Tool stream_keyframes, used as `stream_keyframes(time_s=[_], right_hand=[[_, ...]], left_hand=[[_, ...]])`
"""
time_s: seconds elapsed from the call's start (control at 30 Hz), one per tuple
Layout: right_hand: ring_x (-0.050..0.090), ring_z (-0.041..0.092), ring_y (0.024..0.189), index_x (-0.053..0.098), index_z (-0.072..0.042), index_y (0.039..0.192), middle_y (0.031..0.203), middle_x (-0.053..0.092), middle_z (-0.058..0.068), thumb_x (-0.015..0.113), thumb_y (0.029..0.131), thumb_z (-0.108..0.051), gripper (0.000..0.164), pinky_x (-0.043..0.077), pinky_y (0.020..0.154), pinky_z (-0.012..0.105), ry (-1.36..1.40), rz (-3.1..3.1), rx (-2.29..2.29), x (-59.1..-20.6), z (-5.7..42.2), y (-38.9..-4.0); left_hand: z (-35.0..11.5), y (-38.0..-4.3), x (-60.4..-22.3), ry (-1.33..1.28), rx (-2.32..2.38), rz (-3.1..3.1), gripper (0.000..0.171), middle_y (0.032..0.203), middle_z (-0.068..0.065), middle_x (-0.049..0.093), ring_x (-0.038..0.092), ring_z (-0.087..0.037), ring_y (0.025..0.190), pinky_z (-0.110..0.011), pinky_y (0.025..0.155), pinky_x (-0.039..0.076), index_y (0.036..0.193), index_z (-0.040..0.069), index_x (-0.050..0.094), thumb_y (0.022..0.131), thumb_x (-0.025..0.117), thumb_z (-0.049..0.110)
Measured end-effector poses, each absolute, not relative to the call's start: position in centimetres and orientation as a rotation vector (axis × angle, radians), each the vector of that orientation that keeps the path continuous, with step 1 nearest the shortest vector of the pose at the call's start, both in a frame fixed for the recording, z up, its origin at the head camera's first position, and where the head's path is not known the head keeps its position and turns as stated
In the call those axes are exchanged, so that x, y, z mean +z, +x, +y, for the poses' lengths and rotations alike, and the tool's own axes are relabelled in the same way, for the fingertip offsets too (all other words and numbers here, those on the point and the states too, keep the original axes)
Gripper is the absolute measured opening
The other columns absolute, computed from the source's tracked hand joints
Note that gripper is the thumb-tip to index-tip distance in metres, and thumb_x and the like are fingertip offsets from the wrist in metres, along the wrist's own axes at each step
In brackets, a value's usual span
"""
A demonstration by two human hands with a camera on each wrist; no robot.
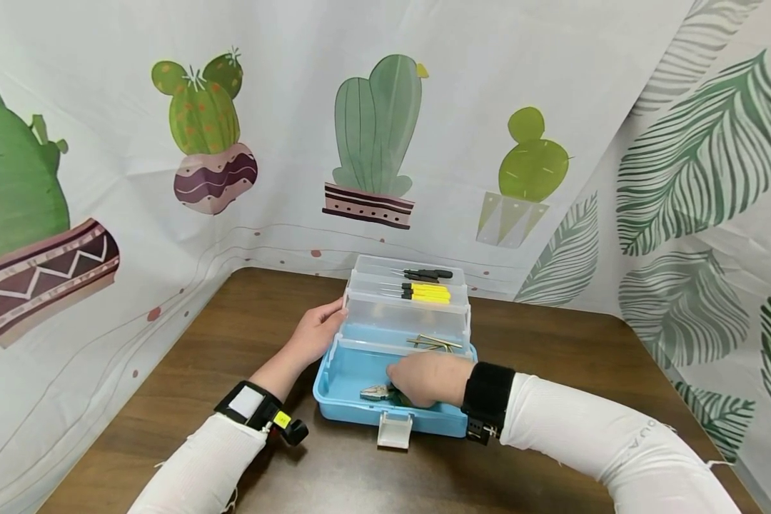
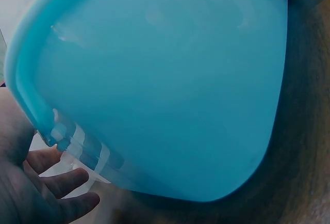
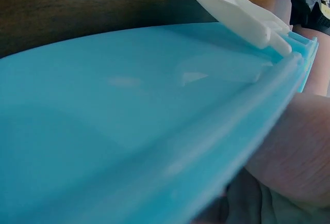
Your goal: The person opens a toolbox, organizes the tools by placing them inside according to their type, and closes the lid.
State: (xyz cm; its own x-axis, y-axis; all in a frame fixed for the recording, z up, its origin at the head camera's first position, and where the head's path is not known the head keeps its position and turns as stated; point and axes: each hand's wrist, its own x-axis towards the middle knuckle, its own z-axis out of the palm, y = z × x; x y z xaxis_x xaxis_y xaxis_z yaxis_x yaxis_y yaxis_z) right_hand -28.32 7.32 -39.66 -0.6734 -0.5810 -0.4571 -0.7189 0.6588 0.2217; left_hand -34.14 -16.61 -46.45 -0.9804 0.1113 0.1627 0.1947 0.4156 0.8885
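A light-blue plastic toolbox (image 1: 353, 410) stands on the table with its clear tiers raised at the back. Inside its base, my right hand (image 1: 433, 378) grips a pair of pliers (image 1: 375, 392); the metal nose sticks out to the left, and the hand covers most of the handles. In the right wrist view the box wall hides the fingers. My left hand (image 1: 318, 332) is at the left side of the clear trays (image 1: 407, 314), touching their edge. Its fingers (image 2: 67, 182) look loosely extended in the left wrist view.
Yellow-handled screwdrivers (image 1: 427, 293) and black-handled screwdrivers (image 1: 427, 274) lie in the upper trays. Several thin brass-coloured bent rods (image 1: 440, 341) sit toward the back of the box. A white latch (image 1: 395, 430) hangs down in front. Behind the brown table (image 1: 244, 314) is a printed cloth (image 1: 289, 128).
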Motion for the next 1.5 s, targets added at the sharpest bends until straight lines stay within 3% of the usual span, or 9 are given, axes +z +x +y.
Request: stream_keyframes(time_s=[0.33,0.97,1.03,1.13,1.3,1.5], right_hand=[[0.057,0.012,0.074,0.067,-0.019,0.105,0.085,0.063,-0.003,0.065,0.101,-0.016,0.006,0.059,0.083,0.030,-1.064,2.538,0.522,-39.9,7.2,-28.3],[0.058,0.010,0.078,0.066,-0.021,0.116,0.094,0.069,-0.002,0.065,0.101,-0.016,0.016,0.059,0.092,0.034,-1.093,2.543,0.489,-39.4,7.1,-28.1],[0.058,0.009,0.081,0.065,-0.021,0.123,0.099,0.070,-0.003,0.064,0.102,-0.016,0.022,0.058,0.094,0.034,-1.105,2.524,0.456,-39.3,7.2,-28.1],[0.059,0.008,0.089,0.060,-0.020,0.141,0.119,0.072,-0.003,0.062,0.103,-0.013,0.039,0.055,0.103,0.035,-1.113,2.490,0.379,-39.0,7.4,-28.2],[0.058,0.004,0.109,0.049,-0.022,0.154,0.148,0.061,-0.004,0.054,0.104,-0.006,0.053,0.047,0.116,0.038,-1.119,2.422,0.187,-38.4,8.1,-28.7],[0.062,0.006,0.113,0.051,-0.017,0.153,0.146,0.063,0.001,0.051,0.105,-0.011,0.048,0.053,0.103,0.030,-1.240,2.358,-0.039,-36.8,9.1,-29.5]], left_hand=[[-16.6,-34.2,-46.6,-0.280,-1.616,-2.579,0.047,0.153,-0.007,0.056,0.055,-0.033,0.140,-0.058,0.109,0.050,0.153,0.026,0.051,0.110,0.044,0.044],[-16.7,-34.5,-46.6,-0.272,-1.645,-2.561,0.047,0.154,-0.007,0.055,0.055,-0.033,0.140,-0.058,0.108,0.050,0.152,0.025,0.052,0.109,0.045,0.043],[-16.7,-34.5,-46.6,-0.272,-1.647,-2.557,0.047,0.154,-0.007,0.055,0.055,-0.033,0.140,-0.058,0.109,0.050,0.152,0.025,0.052,0.109,0.046,0.043],[-16.7,-34.4,-46.6,-0.274,-1.648,-2.556,0.047,0.154,-0.006,0.055,0.054,-0.033,0.141,-0.058,0.109,0.049,0.152,0.026,0.052,0.109,0.046,0.044],[-16.7,-34.5,-46.6,-0.281,-1.655,-2.558,0.047,0.155,-0.006,0.055,0.053,-0.032,0.142,-0.057,0.110,0.048,0.152,0.026,0.052,0.109,0.045,0.044],[-16.8,-34.5,-46.7,-0.281,-1.666,-2.552,0.047,0.155,-0.006,0.054,0.052,-0.032,0.143,-0.057,0.112,0.046,0.152,0.024,0.052,0.109,0.047,0.042]])
